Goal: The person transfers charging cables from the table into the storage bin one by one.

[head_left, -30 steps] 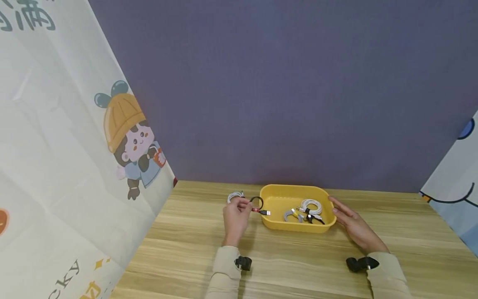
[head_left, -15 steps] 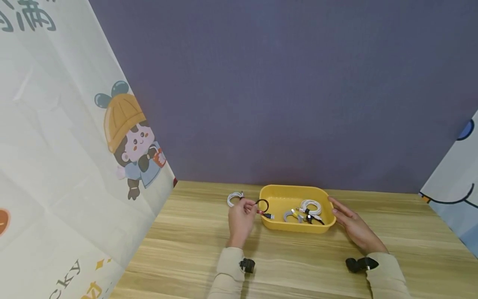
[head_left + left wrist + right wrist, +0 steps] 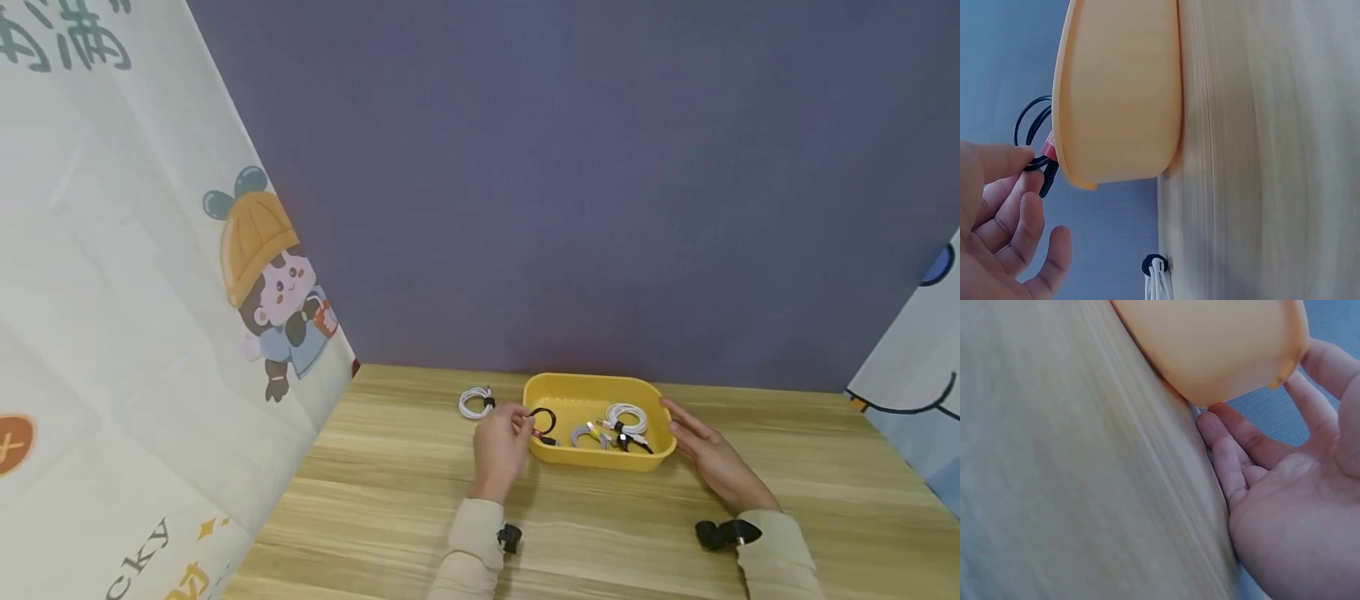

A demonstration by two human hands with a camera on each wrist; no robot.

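Observation:
My left hand (image 3: 501, 450) pinches a small coiled black USB cable (image 3: 554, 419) between thumb and fingertips, over the left end of a yellow plastic basket (image 3: 600, 457). The cable has a red band near its plug, plain in the left wrist view beside the basket's rim (image 3: 1060, 119). On the basket's right end rests my right hand (image 3: 716, 467), fingers extended; in the right wrist view its thumb is at the rim and other fingers lie low by the wall. Inside the basket lie a white cable coil (image 3: 626, 407), a grey cable coil (image 3: 577, 435) and a black cable (image 3: 639, 444).
A white cable coil with a black tie (image 3: 489, 402) lies on the wooden table (image 3: 375, 467), left of the basket. Behind the table stands a dark blue-grey partition (image 3: 562, 208). A printed white sheet (image 3: 135, 292) hangs along the left side.
My left hand has moved right, bringing the black cable from beside the basket's left rim to over its inside. The white coil on the table is now more exposed. My right hand stays put.

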